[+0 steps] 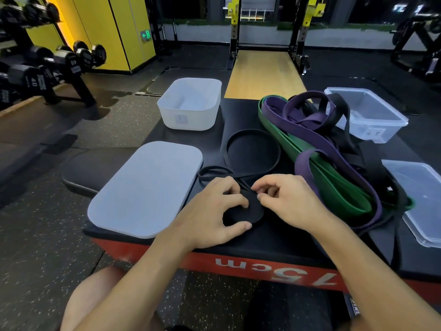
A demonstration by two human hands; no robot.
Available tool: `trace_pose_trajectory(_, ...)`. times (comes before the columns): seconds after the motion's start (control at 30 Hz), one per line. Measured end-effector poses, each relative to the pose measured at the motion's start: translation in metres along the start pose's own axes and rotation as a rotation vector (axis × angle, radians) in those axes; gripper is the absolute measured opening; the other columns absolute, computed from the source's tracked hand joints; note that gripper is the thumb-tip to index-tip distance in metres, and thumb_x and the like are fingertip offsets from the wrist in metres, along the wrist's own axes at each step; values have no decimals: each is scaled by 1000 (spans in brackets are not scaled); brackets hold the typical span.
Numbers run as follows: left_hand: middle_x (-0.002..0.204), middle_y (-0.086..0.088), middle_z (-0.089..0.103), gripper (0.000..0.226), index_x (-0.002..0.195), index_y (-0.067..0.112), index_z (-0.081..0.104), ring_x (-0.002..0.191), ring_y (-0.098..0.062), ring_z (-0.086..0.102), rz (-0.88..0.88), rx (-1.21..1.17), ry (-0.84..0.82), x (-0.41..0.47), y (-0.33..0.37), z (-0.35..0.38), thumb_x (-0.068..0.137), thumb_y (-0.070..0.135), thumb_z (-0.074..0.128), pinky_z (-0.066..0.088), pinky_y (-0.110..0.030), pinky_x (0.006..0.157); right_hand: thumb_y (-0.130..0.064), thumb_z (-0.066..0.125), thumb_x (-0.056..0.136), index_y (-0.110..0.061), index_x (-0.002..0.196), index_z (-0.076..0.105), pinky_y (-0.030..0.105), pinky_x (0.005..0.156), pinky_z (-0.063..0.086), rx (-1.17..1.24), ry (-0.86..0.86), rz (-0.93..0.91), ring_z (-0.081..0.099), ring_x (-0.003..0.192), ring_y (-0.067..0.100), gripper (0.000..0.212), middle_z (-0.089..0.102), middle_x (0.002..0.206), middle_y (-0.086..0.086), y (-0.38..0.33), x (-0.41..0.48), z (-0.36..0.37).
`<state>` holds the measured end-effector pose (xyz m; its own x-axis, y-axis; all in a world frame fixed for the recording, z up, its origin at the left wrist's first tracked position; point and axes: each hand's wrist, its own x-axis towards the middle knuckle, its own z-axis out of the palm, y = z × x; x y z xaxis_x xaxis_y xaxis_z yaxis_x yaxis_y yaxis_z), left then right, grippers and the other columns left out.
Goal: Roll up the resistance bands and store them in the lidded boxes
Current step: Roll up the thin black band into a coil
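A thin black resistance band (253,149) lies partly coiled on the black plyo box top (241,115). Its rolled end forms a flat black disc (248,212) near the front edge. My left hand (214,211) grips the disc, thumb at its near side and fingers curled over it. My right hand (286,201) pinches the band at the disc's upper right edge. A tangle of green (334,187), purple (307,125) and black bands is heaped to the right. An open white box (191,115) stands at the back left, its lid (145,189) in front of it.
A clear plastic box (372,120) stands at the back right, and its clear lid (420,201) lies at the right edge. A dumbbell rack (47,68) stands on the left floor and a squat rack (267,32) behind. My knee (95,297) is below the box.
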<state>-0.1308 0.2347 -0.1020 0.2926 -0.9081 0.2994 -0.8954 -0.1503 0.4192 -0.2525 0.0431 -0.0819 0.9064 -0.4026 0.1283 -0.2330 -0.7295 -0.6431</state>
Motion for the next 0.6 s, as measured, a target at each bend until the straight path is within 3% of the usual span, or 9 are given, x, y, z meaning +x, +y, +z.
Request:
trace_pose_trajectory(0.23, 120, 21, 53, 44, 120, 32, 67, 122, -1, 49, 0, -37, -5, 2, 5, -3, 78, 47, 71, 44, -26, 102, -9, 74, 82, -30, 107, 75, 13, 77, 46, -2, -2, -81, 61, 89, 4, 32, 67, 94, -15, 10, -12, 1)
trace_pose_trajectory(0.37, 110, 23, 59, 45, 115, 35, 78, 110, -7, 48, 13, 66, 83, 1, 2, -2, 76, 56, 69, 36, -21, 96, -11, 74, 85, -32, 114, 74, 8, 89, 42, 5, 3, -108, 57, 107, -4, 36, 66, 113, -22, 13, -16, 2)
trace_pose_trajectory(0.47, 110, 26, 55, 47, 117, 37, 78, 106, -5, 46, -31, 12, 66, -1, 3, -2, 77, 57, 66, 39, -17, 92, -16, 75, 86, -37, 120, 72, 2, 92, 37, 18, 0, -104, 55, 110, -10, 39, 63, 115, -22, 14, -20, -1)
trace_pose_trajectory(0.6, 115, 25, 52, 47, 120, 34, 76, 109, -3, 49, -25, -27, 40, -2, 4, -3, 77, 51, 68, 41, -17, 95, -18, 76, 78, -39, 121, 65, 7, 95, 39, -18, -37, -129, 55, 113, -4, 50, 57, 115, -20, 15, -25, -2)
